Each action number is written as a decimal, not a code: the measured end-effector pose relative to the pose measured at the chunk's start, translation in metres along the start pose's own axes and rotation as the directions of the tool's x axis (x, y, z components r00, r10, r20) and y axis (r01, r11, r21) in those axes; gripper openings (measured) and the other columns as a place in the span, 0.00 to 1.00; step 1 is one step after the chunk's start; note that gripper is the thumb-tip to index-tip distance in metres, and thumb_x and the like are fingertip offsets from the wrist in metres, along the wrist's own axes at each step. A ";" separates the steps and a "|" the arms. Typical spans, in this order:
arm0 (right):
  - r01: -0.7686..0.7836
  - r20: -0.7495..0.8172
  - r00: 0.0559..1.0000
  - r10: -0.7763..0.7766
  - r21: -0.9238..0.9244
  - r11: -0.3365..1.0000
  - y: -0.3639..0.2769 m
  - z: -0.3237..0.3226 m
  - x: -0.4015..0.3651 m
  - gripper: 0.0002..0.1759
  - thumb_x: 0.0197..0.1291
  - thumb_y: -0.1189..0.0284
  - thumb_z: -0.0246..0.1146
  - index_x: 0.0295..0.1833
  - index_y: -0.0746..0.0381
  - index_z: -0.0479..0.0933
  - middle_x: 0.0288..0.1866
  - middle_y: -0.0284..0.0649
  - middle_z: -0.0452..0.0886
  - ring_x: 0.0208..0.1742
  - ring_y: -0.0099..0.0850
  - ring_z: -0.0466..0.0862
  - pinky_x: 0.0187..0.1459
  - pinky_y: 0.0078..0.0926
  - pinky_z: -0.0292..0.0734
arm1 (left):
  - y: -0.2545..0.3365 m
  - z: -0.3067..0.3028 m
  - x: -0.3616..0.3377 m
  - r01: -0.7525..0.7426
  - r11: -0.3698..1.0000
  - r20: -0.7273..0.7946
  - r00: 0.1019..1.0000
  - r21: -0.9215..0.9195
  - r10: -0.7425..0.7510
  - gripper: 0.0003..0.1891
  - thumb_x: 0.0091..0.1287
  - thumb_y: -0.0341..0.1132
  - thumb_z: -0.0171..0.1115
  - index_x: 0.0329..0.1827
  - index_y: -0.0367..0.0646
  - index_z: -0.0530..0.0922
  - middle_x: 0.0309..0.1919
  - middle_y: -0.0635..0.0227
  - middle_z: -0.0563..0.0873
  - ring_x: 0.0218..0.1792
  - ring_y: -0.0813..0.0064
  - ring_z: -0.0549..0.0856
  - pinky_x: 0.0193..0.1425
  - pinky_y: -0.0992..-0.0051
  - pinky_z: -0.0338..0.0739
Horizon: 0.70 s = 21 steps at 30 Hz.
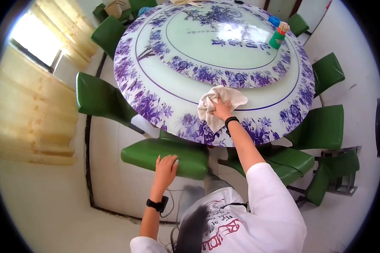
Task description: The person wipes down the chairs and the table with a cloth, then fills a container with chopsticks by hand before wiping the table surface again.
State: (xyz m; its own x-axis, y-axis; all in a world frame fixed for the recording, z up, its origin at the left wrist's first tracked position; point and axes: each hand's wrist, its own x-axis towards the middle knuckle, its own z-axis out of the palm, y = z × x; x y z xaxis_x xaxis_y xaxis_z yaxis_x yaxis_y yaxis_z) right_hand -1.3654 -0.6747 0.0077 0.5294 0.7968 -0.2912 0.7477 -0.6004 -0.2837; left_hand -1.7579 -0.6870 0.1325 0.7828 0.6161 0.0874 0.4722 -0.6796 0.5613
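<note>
A pale cloth [208, 110] lies bunched on the front part of the round table [177, 110], which has purple flowers on white. My right hand [222, 109] presses on that cloth, fingers partly sunk in its folds, with a black band on the wrist. My left hand [167, 165] rests on the top of a green chair back [133, 152], its fingers lying over the edge; a black watch is on that wrist. Behind the cloth is the raised round turntable [190, 63].
On the turntable's right side stands a green holder [277, 40] with sticks, beside a blue object [274, 21]. Green chairs surround the table, including one at left [99, 96] and one at right [321, 128]. Yellow curtains [33, 109] hang at the left.
</note>
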 end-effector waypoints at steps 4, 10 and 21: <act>0.163 -0.027 0.986 -0.166 -0.070 0.984 0.010 0.017 -0.025 0.39 0.51 0.56 0.67 0.71 0.38 0.64 0.77 0.48 0.54 0.72 0.66 0.52 0.72 0.58 0.47 | -0.013 -0.004 0.002 -0.073 0.995 0.077 0.994 -0.071 0.078 0.13 0.65 0.35 0.58 0.51 0.43 0.78 0.49 0.62 0.83 0.55 0.61 0.79 0.68 0.53 0.61; 0.394 0.106 0.919 -0.380 -0.200 0.897 -0.031 0.066 -0.107 0.37 0.51 0.58 0.63 0.71 0.40 0.64 0.77 0.54 0.50 0.68 0.65 0.59 0.71 0.49 0.54 | -0.046 -0.029 0.015 -0.318 0.906 0.295 0.869 -0.280 0.397 0.26 0.63 0.43 0.62 0.61 0.37 0.73 0.57 0.50 0.78 0.58 0.53 0.77 0.67 0.57 0.64; 0.265 0.269 0.934 -0.234 -0.085 0.961 -0.174 0.015 -0.060 0.51 0.49 0.44 0.66 0.77 0.34 0.47 0.79 0.57 0.33 0.73 0.71 0.48 0.69 0.67 0.44 | -0.160 -0.007 0.213 -0.307 0.913 0.676 0.616 -0.267 0.405 0.25 0.62 0.39 0.59 0.62 0.37 0.72 0.52 0.48 0.81 0.53 0.51 0.80 0.58 0.62 0.74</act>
State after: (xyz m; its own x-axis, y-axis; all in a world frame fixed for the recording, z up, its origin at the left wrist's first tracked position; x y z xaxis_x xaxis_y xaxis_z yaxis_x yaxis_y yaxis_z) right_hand -1.5328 -0.6190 0.0603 0.2121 0.8666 -0.4516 0.8924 -0.3601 -0.2720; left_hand -1.6693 -0.4442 0.0674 0.9473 -0.1645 -0.2748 0.0826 -0.7035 0.7059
